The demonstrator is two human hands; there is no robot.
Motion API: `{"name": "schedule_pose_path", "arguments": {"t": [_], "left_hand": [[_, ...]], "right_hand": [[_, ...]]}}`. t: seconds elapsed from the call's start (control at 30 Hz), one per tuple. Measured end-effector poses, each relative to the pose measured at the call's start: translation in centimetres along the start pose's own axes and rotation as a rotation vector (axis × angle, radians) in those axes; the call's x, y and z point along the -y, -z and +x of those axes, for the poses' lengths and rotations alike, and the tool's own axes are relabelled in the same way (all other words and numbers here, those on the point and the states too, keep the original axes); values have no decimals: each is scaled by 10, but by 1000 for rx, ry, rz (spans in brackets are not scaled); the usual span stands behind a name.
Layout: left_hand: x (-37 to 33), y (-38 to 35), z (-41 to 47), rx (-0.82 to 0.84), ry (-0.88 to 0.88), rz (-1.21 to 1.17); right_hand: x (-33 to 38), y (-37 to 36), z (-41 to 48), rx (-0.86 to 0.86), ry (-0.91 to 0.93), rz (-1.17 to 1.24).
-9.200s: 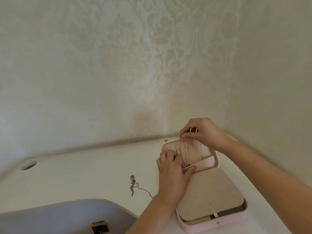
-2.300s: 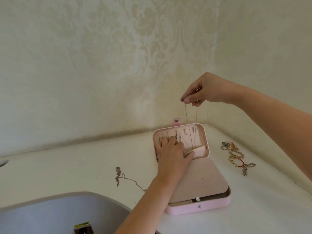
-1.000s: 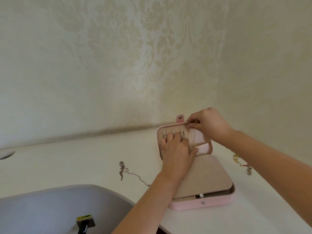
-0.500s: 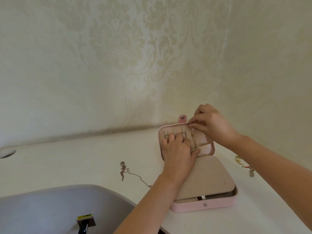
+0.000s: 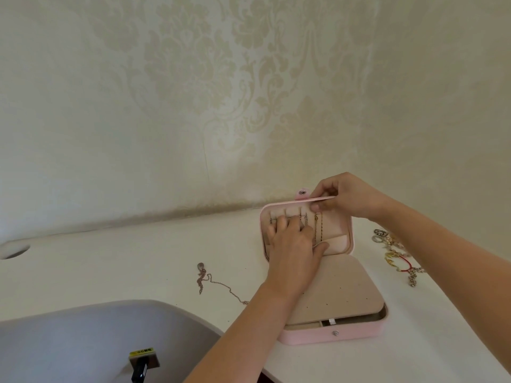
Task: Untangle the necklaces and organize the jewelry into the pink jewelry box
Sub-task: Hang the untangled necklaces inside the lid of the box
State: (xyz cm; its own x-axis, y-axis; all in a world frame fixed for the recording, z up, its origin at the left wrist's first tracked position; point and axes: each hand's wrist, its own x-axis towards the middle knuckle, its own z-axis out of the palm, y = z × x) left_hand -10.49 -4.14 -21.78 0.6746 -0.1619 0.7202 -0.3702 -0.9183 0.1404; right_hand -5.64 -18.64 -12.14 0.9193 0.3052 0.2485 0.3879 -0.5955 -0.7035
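Pinching the jewelry box lid [image 5: 335,225] by its rim, the right hand [image 5: 349,199] steadies it so the flat left hand [image 5: 293,244] can pin the chains [image 5: 315,230] down.

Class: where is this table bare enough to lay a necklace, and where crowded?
Bare: table between hole and the loose necklace; also in front of the pink box. Crowded: jewelry pile right of it; left hand, right hand at its lid.

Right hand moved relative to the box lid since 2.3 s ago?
Yes. The right hand came down: it was held well above the pink jewelry box lid; now it grips that lid's top edge.
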Motion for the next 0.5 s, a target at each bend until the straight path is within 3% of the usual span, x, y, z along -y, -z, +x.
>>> {"name": "schedule_pose_path", "arguments": {"t": [0.1,0.17,0.27,0.37,0.5], "left_hand": [[1,-1,0,27,31,-44],[1,-1,-1,55,56,-65],[-1,0,0,87,89,-70],[0,-1,0,83,80,-41],[-1,-3,1,77,69,-18]], "right_hand": [[-2,-3,1,-13,-21,-11],[-8,-10,-4,-132,-18,-2],[-24,-18,-17,-347,152,-104],[-41,-23,-25,-364,279,-305],[-55,-27,-26,-344,276,-437]]}}
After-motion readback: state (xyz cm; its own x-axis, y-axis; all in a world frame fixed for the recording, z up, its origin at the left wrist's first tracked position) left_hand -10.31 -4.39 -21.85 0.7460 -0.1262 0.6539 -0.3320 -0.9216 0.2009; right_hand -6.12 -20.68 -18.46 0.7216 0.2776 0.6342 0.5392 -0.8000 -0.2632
